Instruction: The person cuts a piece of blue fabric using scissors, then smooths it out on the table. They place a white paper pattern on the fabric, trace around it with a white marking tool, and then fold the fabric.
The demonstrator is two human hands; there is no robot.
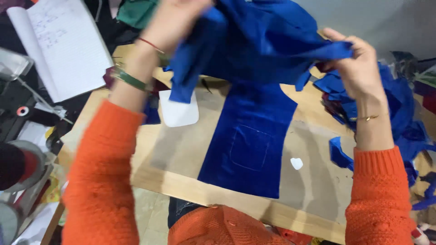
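A piece of bright blue fabric (247, 136) hangs from both hands down onto a wooden board (181, 181); a chalked pocket outline shows on its lower part. My left hand (175, 20) grips the bunched upper left of the cloth, raised above the board. My right hand (356, 63) pinches the cloth's upper right edge. Both arms wear orange knitted sleeves, with bangles on the left wrist and a thin bracelet on the right.
A white pocket-shaped template (178, 111) and a small white chalk piece (296, 163) lie on the board. Blue fabric scraps (404, 122) pile at the right. An open lined notebook (63, 45) lies at upper left, with sewing tools and clutter (22, 159) at the left edge.
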